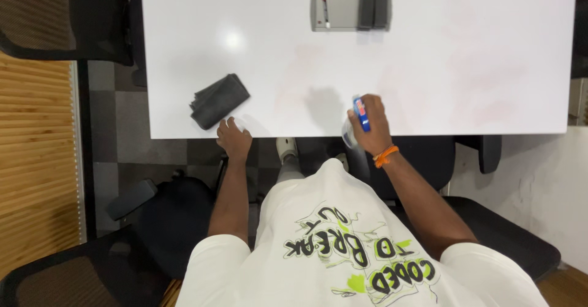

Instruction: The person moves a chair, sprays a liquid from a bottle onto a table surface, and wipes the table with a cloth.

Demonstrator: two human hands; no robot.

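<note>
My right hand [372,123] grips a clear spray bottle [360,118] with a blue and red nozzle, held at the near edge of the white table [459,68]. An orange band circles that wrist. My left hand [233,138] rests on the table's near edge with fingers loosely curled, holding nothing. Just beyond it, almost touching the fingertips, lies a folded dark grey cloth [218,101].
A grey tray [349,7] at the far middle of the table holds a red marker and two black erasers. Black office chairs stand at the left, below me and on the right. A wood-slat panel runs along the left edge.
</note>
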